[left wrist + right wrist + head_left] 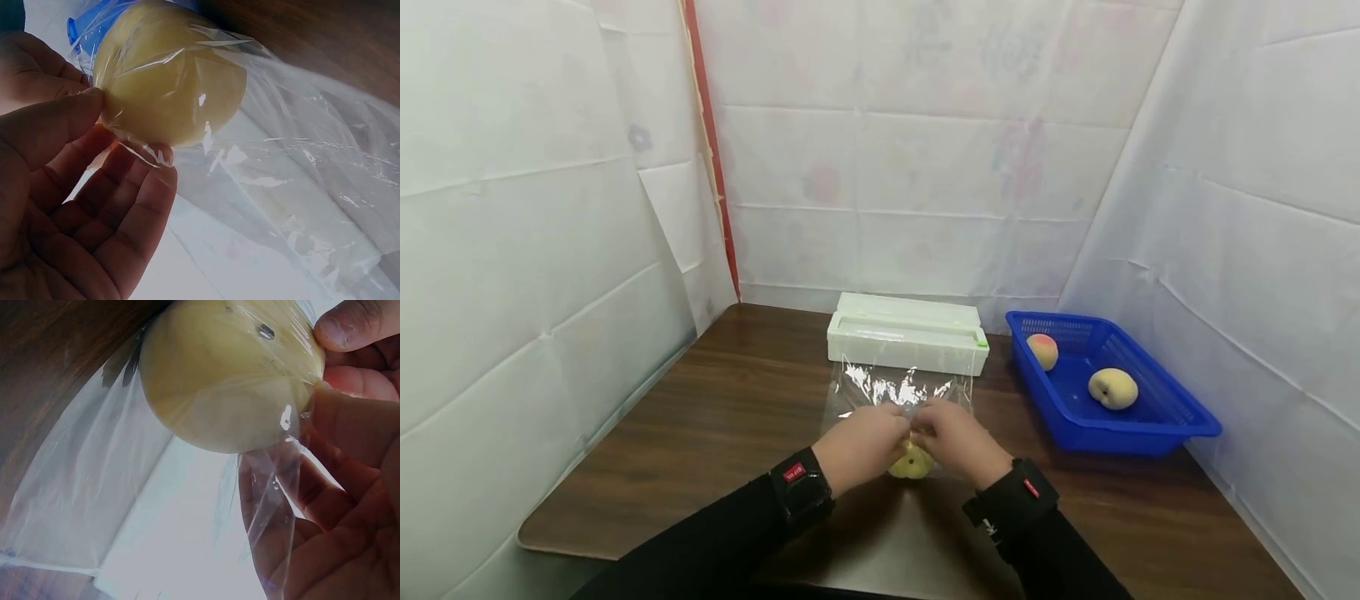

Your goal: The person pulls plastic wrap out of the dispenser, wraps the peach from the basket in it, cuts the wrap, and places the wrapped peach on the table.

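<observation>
And here we are at the grip: the left hand (862, 442) pinches a gathered edge of clear, glossy plastic film (300, 156) between thumb and fingers, and the right hand (962, 437) pinches it too, the fingertips of both nearly meeting. Right beneath them sits the pale yellow, round peach-like fruit (912, 462), film stretched over its skin, at the near middle of the brown wood-grain tabletop (722, 400). This looks like the wrapping step, partway through! The next move seems to call for drawing the loose film around and pressing it snug without tearing. Beyond, the sheet spreads towards a long, whitish-green box (895, 354); whether it's attached there, I can't tell. Out right, a blue plastic basket (1097, 429) holds a pink-blushed peach (1042, 353) and a cream-yellow peach (1114, 389), lying apart.
</observation>
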### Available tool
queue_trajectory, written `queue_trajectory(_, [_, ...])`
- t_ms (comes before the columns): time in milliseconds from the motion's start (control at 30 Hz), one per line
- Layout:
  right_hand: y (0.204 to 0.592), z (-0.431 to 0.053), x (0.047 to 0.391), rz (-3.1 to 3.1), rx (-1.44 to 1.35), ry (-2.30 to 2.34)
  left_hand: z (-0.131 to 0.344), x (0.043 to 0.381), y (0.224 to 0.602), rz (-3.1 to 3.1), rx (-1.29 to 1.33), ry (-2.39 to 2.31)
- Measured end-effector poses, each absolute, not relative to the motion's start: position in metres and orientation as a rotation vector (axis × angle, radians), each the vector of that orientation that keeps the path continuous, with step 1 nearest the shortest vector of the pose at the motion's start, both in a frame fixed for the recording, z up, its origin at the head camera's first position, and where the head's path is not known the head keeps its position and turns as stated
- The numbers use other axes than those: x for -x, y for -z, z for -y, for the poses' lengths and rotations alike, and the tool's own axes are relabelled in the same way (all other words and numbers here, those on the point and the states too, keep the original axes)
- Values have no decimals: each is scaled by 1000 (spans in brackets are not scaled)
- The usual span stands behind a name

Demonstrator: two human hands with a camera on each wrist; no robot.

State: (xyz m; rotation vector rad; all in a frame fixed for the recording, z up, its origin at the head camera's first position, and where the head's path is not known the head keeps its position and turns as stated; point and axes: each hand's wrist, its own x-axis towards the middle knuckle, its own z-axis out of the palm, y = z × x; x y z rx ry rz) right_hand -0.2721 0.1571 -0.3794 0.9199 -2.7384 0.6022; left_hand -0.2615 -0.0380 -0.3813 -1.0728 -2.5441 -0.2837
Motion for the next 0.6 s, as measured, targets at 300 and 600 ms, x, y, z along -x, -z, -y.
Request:
queue_trajectory(300, [380, -157, 277, 2718, -940, -571, 36, 268, 382, 2489, 1089, 275])
queue_trajectory(600, [381, -155, 282, 2729, -856, -534, 34, 281, 379, 2556, 1079, 307])
